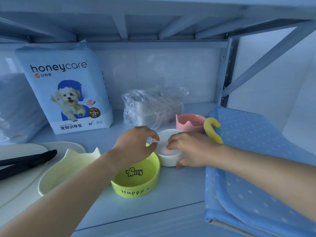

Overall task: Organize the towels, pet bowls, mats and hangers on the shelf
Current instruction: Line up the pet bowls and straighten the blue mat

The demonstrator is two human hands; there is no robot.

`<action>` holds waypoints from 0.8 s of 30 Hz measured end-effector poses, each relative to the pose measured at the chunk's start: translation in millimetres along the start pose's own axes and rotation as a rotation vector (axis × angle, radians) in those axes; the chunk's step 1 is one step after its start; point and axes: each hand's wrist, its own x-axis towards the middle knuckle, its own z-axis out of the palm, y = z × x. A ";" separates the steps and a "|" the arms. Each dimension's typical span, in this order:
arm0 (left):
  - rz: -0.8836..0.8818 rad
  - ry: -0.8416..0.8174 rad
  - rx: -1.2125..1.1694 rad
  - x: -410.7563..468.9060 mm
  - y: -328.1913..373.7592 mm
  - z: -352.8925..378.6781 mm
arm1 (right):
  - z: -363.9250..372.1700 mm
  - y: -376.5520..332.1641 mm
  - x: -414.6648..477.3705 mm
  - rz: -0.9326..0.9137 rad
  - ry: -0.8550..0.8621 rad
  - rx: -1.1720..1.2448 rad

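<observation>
A white round pet bowl [168,159] stands on the shelf [179,190] between my two hands. My left hand [136,145] pinches its left rim with curled fingers, above the lime green "Happy" bowl [136,183]. My right hand [189,148] holds the white bowl's right side, fingers over the rim and thumb against the outer wall. A pale yellow cat-ear bowl [68,165] sits to the left. A pink crown-edged bowl [191,124] with a yellow tail handle [212,130] stands behind. A folded blue dotted mat [253,151] lies at the right.
A honeycare pad pack [68,93] stands at the back left. A clear plastic bag of wooden hangers [153,106] lies behind the bowls. A cream mat [20,177] with a black hanger [25,161] lies at the left. The shelf post [225,72] rises at the right.
</observation>
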 end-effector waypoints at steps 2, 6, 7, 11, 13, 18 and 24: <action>0.027 -0.010 0.016 8.2 -1.8 -0.3 | 1.0 2.3 0.1 -0.010 0.012 -0.008; 0.109 -0.016 0.030 22.0 -3.9 0.8 | 4.0 8.2 -1.4 -0.035 0.094 -0.076; 0.131 -0.021 0.030 24.5 -4.6 1.1 | 3.0 9.8 -1.2 -0.025 0.138 -0.075; 0.244 -0.070 0.008 33.8 -10.9 -1.3 | -8.6 14.7 3.5 0.041 0.253 -0.037; 0.302 -0.062 -0.084 38.3 -15.5 -3.5 | -12.1 18.6 5.6 0.078 0.296 -0.011; 0.318 -0.022 -0.234 45.6 -18.1 -3.3 | -26.9 33.8 10.9 0.168 0.358 0.213; 0.234 0.134 -0.279 56.5 -8.9 -0.6 | -43.7 58.4 19.6 0.184 0.344 0.527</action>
